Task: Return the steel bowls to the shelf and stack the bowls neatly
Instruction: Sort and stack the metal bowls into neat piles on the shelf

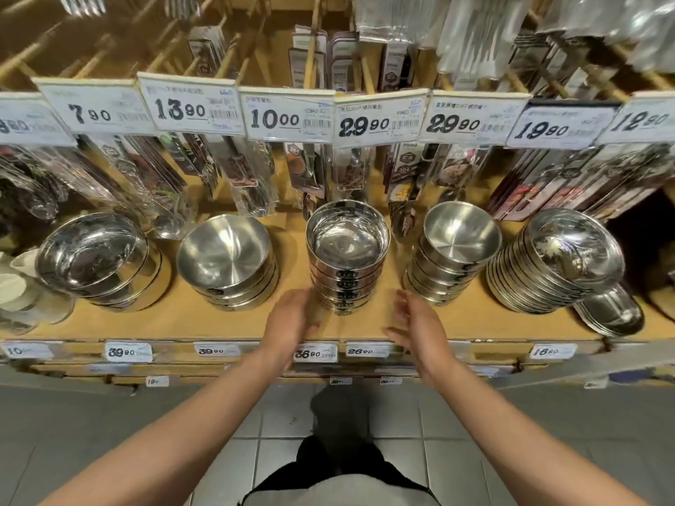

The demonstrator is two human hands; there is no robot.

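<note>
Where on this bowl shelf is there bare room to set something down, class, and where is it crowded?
Bare board runs along the shelf front edge, widest left of the left hand. A narrower strip lies between the right hand and the plate stack. Gaps beside the middle bowl stack are slim. The back is crowded with hanging packets.

You see silver mirror-bright steel bowls (347,246); tan wooden shelf (182,323); white price tags (288,116), black numerals; grey tiled floor (401,414), pale grout grid.
</note>
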